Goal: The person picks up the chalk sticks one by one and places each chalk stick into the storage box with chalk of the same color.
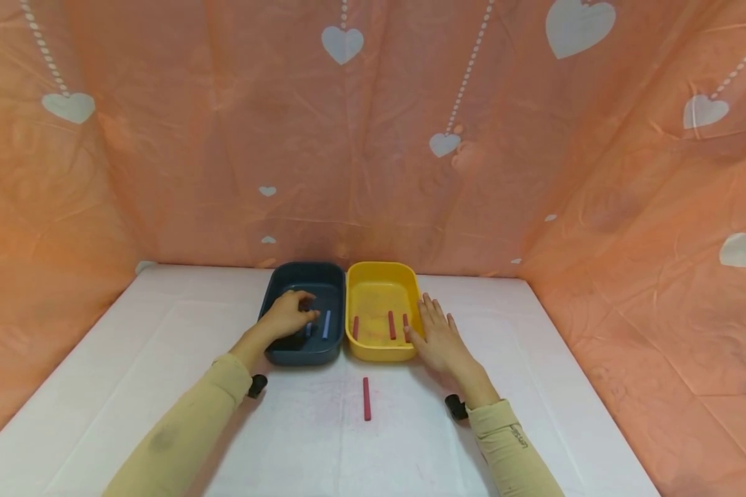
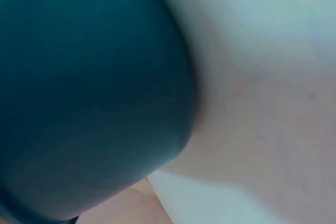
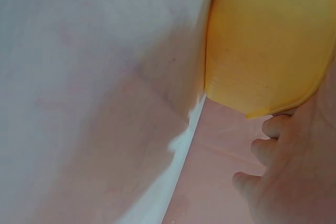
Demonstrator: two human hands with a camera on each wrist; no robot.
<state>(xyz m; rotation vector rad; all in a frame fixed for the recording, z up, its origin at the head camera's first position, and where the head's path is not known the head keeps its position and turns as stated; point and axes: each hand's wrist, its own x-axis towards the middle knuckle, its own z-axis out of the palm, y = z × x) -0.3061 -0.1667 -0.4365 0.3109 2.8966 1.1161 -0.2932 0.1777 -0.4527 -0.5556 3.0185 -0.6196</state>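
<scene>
My left hand [image 1: 289,315] is over the dark blue tray [image 1: 304,357], thumb and fingers loosely curved with a gap between them. Below it in that tray lie a blue chalk stick [image 1: 326,324] and a shorter-looking blue piece [image 1: 309,329], partly hidden by the hand. At the right rim of the yellow tray [image 1: 382,353], my right hand [image 1: 441,342] lies with fingers straight and thumb over the edge. Inside the yellow tray are red chalk sticks [image 1: 391,324], one close to the thumb. The left wrist view shows only the blue tray's outer wall [image 2: 94,93].
A single red chalk stick [image 1: 367,399] lies on the white tablecloth [image 1: 311,442] in front of the trays. The two trays stand side by side near the table's back edge. An orange curtain [image 1: 373,172] with white hearts encloses the back and sides.
</scene>
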